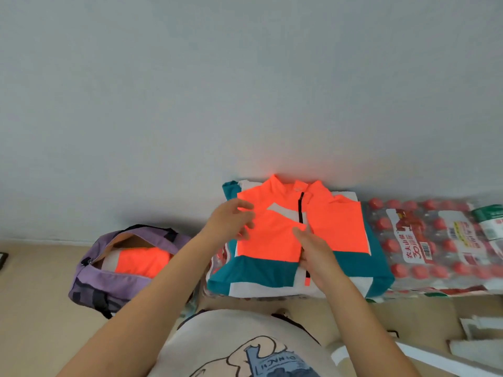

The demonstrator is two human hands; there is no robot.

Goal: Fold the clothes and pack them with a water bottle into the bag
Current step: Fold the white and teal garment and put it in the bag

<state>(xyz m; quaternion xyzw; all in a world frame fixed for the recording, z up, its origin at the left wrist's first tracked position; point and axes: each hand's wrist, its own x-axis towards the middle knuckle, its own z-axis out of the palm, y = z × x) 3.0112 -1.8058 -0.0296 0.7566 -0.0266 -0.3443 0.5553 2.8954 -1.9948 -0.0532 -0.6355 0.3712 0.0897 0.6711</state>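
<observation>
— Where's the jacket?
— Flat on shrink-wrapped water bottles, at twelve o'clock from the person. Left hand holds the folded sleeve's edge; right hand rests flat, fingers straight, at centre.
— The bag?
— At nine o'clock, unzipped (an orange garment inside).

A shrink-wrapped pack of red-capped water bottles lies on the beige floor against the grey wall; flattened cardboard lies at the lower right.
</observation>
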